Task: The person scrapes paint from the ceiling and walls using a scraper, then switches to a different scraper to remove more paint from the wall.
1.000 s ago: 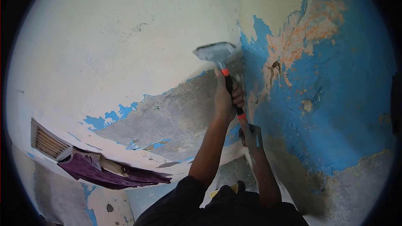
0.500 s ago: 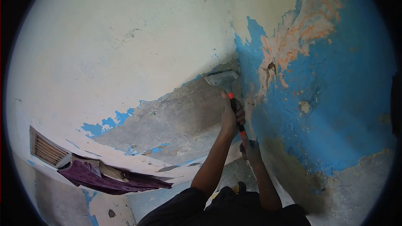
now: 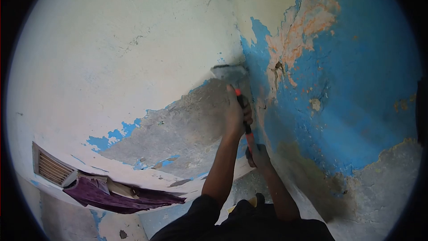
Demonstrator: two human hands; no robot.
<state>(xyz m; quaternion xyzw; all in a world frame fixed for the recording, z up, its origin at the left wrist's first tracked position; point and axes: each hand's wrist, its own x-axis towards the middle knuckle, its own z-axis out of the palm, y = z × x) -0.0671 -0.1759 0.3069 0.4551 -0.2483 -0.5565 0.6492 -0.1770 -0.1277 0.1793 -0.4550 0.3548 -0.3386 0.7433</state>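
Observation:
A long-handled scraper with a wide blade (image 3: 229, 71) and a black and red handle reaches up to the pale wall (image 3: 111, 53), close to the corner. The blade lies at the upper edge of a bare grey patch (image 3: 191, 120); it is slightly blurred. My left hand (image 3: 237, 114) is wrapped round the upper handle, below the blade. Lower down, my right hand (image 3: 258, 155) grips the handle's end.
To the right stands a blue wall (image 3: 356, 85) with peeling paint and a small hole (image 3: 279, 65). At the lower left are a slatted vent (image 3: 53, 167) and a purple cloth (image 3: 116, 196) hanging beneath a ledge.
The scraper and both hands have moved up and to the left in the view. The corner and blue wall have also shifted left as the view turned slightly.

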